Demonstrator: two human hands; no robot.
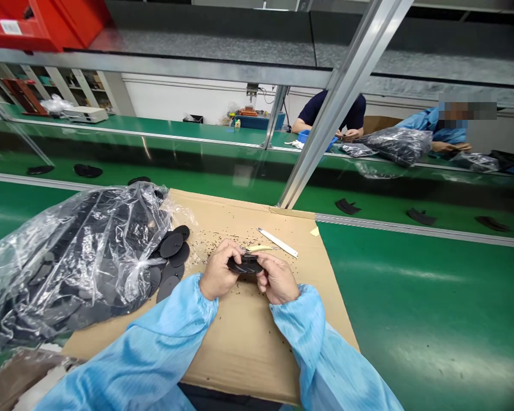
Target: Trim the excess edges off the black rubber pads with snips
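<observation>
Between my two hands, above a cardboard sheet (240,354), is a dark round plastic disc (245,266). My left hand (221,270) pinches its left edge with thumb and fingers. On the opposite edge, the fingers of my right hand (278,278) are closed too. Just behind the disc lies a slim yellow-handled tool (260,248), partly hidden by my hands; its kind I cannot make out. Farther back is a white flat strip (278,242), and tiny black bits (223,234) are scattered over the cardboard. Loose black discs (171,245) are piled left of my hands.
A large clear plastic bag (89,257) full of black discs fills the left. A metal post (308,154) rises behind the cardboard. Curved black parts (420,217) lie on the green belt beyond. Two people work across it, near a plastic bag (398,144). A red bin (47,25) sits overhead.
</observation>
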